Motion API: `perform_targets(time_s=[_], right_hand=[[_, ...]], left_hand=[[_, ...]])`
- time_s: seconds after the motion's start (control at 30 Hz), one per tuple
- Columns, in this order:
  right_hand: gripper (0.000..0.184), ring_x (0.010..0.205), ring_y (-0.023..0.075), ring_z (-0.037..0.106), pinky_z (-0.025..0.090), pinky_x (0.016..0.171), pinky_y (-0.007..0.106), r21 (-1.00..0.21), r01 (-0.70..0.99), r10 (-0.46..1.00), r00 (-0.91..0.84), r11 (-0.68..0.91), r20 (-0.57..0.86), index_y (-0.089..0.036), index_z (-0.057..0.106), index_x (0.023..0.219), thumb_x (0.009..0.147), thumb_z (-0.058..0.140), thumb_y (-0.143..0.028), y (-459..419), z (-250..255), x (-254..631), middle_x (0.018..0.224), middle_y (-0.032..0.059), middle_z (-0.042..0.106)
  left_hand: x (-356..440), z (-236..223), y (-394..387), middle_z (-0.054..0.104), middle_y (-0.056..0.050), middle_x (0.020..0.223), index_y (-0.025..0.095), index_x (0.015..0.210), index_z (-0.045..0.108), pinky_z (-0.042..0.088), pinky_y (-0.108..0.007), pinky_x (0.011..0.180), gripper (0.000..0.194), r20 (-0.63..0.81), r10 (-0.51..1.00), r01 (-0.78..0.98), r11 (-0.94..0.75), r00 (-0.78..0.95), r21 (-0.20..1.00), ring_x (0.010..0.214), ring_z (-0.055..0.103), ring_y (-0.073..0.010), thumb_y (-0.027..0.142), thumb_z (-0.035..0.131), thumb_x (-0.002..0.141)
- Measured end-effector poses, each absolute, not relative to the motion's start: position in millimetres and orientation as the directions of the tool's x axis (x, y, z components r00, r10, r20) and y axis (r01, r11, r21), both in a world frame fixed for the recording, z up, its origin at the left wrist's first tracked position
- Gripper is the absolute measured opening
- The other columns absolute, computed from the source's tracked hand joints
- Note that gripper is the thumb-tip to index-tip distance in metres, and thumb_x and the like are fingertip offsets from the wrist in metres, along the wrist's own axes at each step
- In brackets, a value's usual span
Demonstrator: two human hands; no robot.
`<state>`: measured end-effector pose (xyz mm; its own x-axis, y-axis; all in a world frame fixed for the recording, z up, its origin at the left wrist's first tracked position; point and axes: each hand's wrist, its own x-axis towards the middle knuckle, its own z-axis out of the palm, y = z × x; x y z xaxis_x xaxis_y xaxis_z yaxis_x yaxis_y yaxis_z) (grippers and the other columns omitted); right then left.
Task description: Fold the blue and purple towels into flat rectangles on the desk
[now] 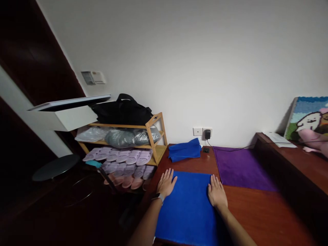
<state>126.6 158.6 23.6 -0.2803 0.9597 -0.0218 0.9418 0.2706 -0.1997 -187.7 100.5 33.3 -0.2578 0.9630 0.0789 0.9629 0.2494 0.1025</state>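
A blue cloth [189, 208] lies spread flat on the reddish-brown wooden table. My left hand [166, 182], with a watch on its wrist, rests flat over the cloth's far left corner, fingers stretched out. Along the opposite side, my right hand [216, 191] lies flat near the far right corner, its fingers extended and pointing away from me. Neither hand holds anything. Behind the spread cloth sits a second blue cloth [185, 151], loosely folded. To the right, a purple cloth [242, 167] is laid out flat on the table.
A wooden rack [155, 136] left of the table bears a black bag [125, 111], plastic-wrapped items and several slippers [133, 157]. A black charger [207, 134] sits in the wall socket, its cable running right. A raised ledge [302, 157] holds papers, a pink toy and a picture.
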Motion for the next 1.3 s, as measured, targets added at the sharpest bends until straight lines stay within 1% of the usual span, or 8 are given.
perform_targets(time_s=[0.07, 0.17, 0.37, 0.47, 0.6, 0.83, 1.07, 1.3], right_hand=[[0.067, 0.158, 0.0214, 0.014, 0.011, 0.127, 0.037, -0.208, 0.941, 0.961, -0.275, 0.266, -0.015, -0.007, 0.018, 0.162, 0.102, 0.012, -0.037, 158.6, 24.3, 126.2, 0.170, 0.0061, 0.018], [0.067, 0.158, 0.0210, 0.013, 0.011, 0.127, 0.037, -0.226, 0.939, 0.963, -0.270, 0.261, -0.010, -0.008, 0.018, 0.162, 0.102, 0.012, -0.037, 159.2, 24.4, 125.1, 0.170, 0.0056, 0.018], [0.066, 0.158, 0.0222, 0.012, 0.011, 0.127, 0.038, -0.216, 0.934, 0.955, -0.297, 0.284, -0.027, -0.008, 0.018, 0.162, 0.102, 0.015, -0.034, 159.4, 25.8, 126.3, 0.170, 0.0067, 0.017], [0.065, 0.158, 0.0232, 0.009, 0.010, 0.127, 0.039, -0.185, 0.929, 0.942, -0.334, 0.321, -0.040, -0.008, 0.021, 0.161, 0.100, 0.019, -0.030, 159.1, 27.4, 127.5, 0.170, 0.0071, 0.015], [0.066, 0.158, 0.0216, 0.011, 0.011, 0.127, 0.037, -0.212, 0.938, 0.956, -0.291, 0.274, -0.049, -0.006, 0.017, 0.161, 0.102, 0.014, -0.034, 159.1, 31.4, 126.1, 0.170, 0.0067, 0.016], [0.067, 0.158, 0.0204, 0.012, 0.011, 0.128, 0.036, -0.263, 0.931, 0.962, -0.271, 0.253, -0.034, -0.008, 0.017, 0.162, 0.102, 0.012, -0.038, 158.7, 31.5, 125.3, 0.170, 0.0047, 0.017], [0.067, 0.157, 0.0219, 0.015, 0.011, 0.127, 0.037, -0.254, 0.928, 0.960, -0.279, 0.272, 0.006, -0.006, 0.022, 0.161, 0.102, 0.014, -0.037, 158.4, 22.6, 125.6, 0.170, 0.0079, 0.020], [0.066, 0.157, 0.0187, 0.015, 0.016, 0.126, 0.035, -0.360, 0.894, 0.963, -0.259, 0.266, 0.068, -0.011, 0.022, 0.162, 0.102, 0.013, -0.035, 151.4, 33.2, 135.3, 0.171, 0.0044, 0.018]], left_hand=[[-188.2, 38.2, 102.6, 0.026, -0.010, 0.169, 0.015, 0.162, 0.030, 0.017, -0.047, 0.127, 0.072, 0.057, 0.964, 0.963, 0.256, -0.261, 0.083, 0.157, 0.021, -0.0253, 0.058, 0.017, 0.105], [-166.2, 45.7, 108.3, 0.025, -0.012, 0.169, 0.014, 0.162, 0.028, 0.014, -0.048, 0.128, 0.072, 0.126, 0.969, 0.977, 0.205, -0.212, 0.063, 0.157, 0.019, -0.0252, 0.058, 0.017, 0.105], [-39.6, 36.4, 121.6, 0.025, -0.006, 0.169, 0.022, 0.163, 0.024, 0.019, -0.044, 0.128, 0.065, 0.213, 0.969, 0.975, -0.158, 0.123, 0.155, 0.157, 0.020, -0.0210, 0.053, 0.015, 0.108], [-4.5, 30.6, 120.5, 0.029, -0.005, 0.168, 0.025, 0.162, 0.028, 0.019, -0.043, 0.128, 0.062, 0.189, 0.966, 0.953, -0.216, 0.177, 0.211, 0.156, 0.022, -0.0191, 0.051, 0.013, 0.108], [-40.8, 35.9, 106.6, 0.029, -0.005, 0.168, 0.026, 0.161, 0.031, 0.020, -0.047, 0.128, 0.065, 0.122, 0.986, 0.968, -0.134, 0.110, 0.212, 0.156, 0.024, -0.0217, 0.057, 0.015, 0.107], [-166.2, 37.4, 60.2, 0.026, -0.008, 0.168, 0.019, 0.161, 0.031, 0.021, -0.049, 0.127, 0.072, 0.097, 0.977, 0.977, 0.177, -0.189, 0.121, 0.156, 0.024, -0.0241, 0.061, 0.020, 0.105], [-169.4, 30.8, 51.8, 0.026, -0.009, 0.168, 0.017, 0.161, 0.031, 0.022, -0.046, 0.127, 0.074, 0.136, 0.965, 0.971, 0.213, -0.226, 0.107, 0.156, 0.024, -0.0237, 0.062, 0.019, 0.104], [-165.9, 39.2, 49.0, 0.027, -0.010, 0.168, 0.017, 0.161, 0.031, 0.020, -0.046, 0.127, 0.070, 0.119, 0.966, 0.969, 0.214, -0.229, 0.127, 0.156, 0.022, -0.0240, 0.057, 0.021, 0.105]])
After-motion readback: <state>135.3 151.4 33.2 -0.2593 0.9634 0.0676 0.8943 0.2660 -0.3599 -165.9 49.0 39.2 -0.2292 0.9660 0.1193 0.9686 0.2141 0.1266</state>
